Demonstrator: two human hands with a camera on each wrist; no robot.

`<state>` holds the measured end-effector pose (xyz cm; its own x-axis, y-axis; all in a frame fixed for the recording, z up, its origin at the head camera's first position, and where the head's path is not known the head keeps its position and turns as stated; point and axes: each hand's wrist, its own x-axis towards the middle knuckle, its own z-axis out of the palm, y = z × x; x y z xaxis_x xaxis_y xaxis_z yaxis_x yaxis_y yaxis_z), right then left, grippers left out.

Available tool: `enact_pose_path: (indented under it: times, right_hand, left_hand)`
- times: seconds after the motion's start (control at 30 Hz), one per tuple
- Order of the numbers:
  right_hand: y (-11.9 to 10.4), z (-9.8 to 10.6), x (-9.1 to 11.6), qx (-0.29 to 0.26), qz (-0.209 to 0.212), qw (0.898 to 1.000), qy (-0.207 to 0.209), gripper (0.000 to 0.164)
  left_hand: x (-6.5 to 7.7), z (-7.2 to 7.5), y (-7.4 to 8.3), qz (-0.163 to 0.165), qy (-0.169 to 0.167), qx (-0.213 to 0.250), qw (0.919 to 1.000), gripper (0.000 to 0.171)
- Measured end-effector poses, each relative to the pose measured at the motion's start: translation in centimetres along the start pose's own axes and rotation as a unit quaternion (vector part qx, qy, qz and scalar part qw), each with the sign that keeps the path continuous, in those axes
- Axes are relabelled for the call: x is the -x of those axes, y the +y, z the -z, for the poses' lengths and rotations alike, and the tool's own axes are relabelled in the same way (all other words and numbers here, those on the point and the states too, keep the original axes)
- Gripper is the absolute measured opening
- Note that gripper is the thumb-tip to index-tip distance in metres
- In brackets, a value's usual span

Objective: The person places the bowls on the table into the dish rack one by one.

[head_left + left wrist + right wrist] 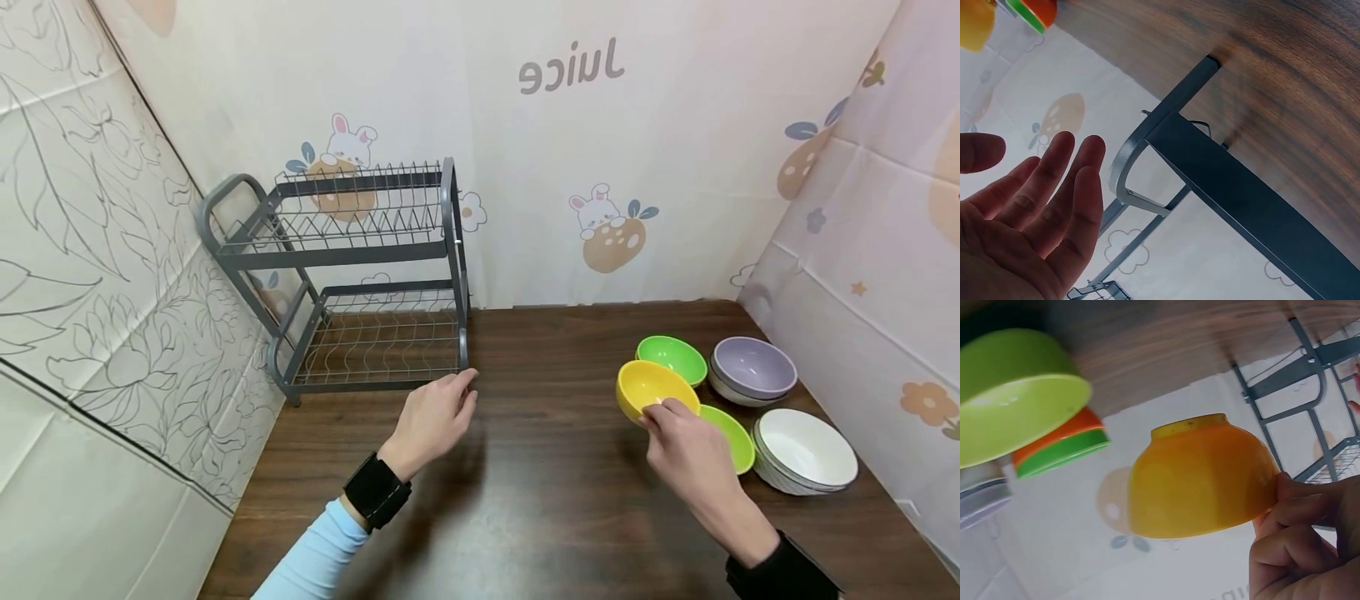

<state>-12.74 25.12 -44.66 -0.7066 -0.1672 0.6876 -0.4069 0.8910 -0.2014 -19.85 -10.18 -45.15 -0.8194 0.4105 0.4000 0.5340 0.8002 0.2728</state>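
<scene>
My right hand [692,454] pinches the rim of a yellow bowl [647,385] between thumb and fingers. In the right wrist view the yellow bowl [1204,481] hangs off the table, its foot ring showing. Close by it stand a green bowl [678,357] and a lime-green bowl [731,437], partly hidden behind the hand and yellow bowl. My left hand [435,418] holds nothing; its fingers are loosely bent in the left wrist view, near the front right corner of the dark grey dish rack [360,387].
A purple bowl [753,367] sits on a white one at the right. In front of it is a stack of white bowls [808,448]. The two-tier rack stands at the back left of the wooden table [555,508], against the patterned wall covering [525,208].
</scene>
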Motion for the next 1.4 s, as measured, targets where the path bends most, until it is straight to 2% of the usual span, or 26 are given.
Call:
enact_pose_path:
  times: [0.47, 0.57, 0.73, 0.93, 1.03, 1.23, 1.4]
  right_hand:
    - [-3.6, -1.9, -2.9, -0.053, 0.044, 0.997, -0.022, 0.020]
    - [-4.2, -2.2, -3.4, -0.061, 0.050, 0.997, -0.023, 0.020]
    - [-5.2, -2.7, -4.0, -0.075, 0.059, 0.995, -0.036, 0.021]
    - [-6.2, -3.7, -4.5, -0.097, 0.082, 0.991, -0.045, 0.021]
    - [-6.6, -4.1, -4.7, -0.109, 0.089, 0.989, -0.046, 0.022]
    - [-6.9, -4.8, -4.8, -0.117, 0.107, 0.986, -0.039, 0.022]
    - [-7.2, -5.3, -4.8, -0.132, 0.119, 0.984, -0.031, 0.022]
  left_hand:
    - [-0.6, 0.1, 0.8, -0.023, 0.005, 0.021, 0.9995, 0.030]
    - [-0.7, 0.1, 1.1, -0.040, 0.004, 0.029, 0.9988, 0.033]
    - [-1.4, -0.1, 1.6, -0.087, 0.000, 0.066, 0.9941, 0.043]
    - [-2.1, -0.4, 2.2, -0.121, 0.017, 0.103, 0.9872, 0.054]
    - [-2.3, -0.4, 2.4, -0.121, 0.007, 0.117, 0.9857, 0.057]
    - [-2.3, -0.5, 2.6, -0.096, -0.035, 0.145, 0.9841, 0.062]
    - [-2.5, -0.5, 2.3, -0.092, -0.043, 0.163, 0.9814, 0.065]
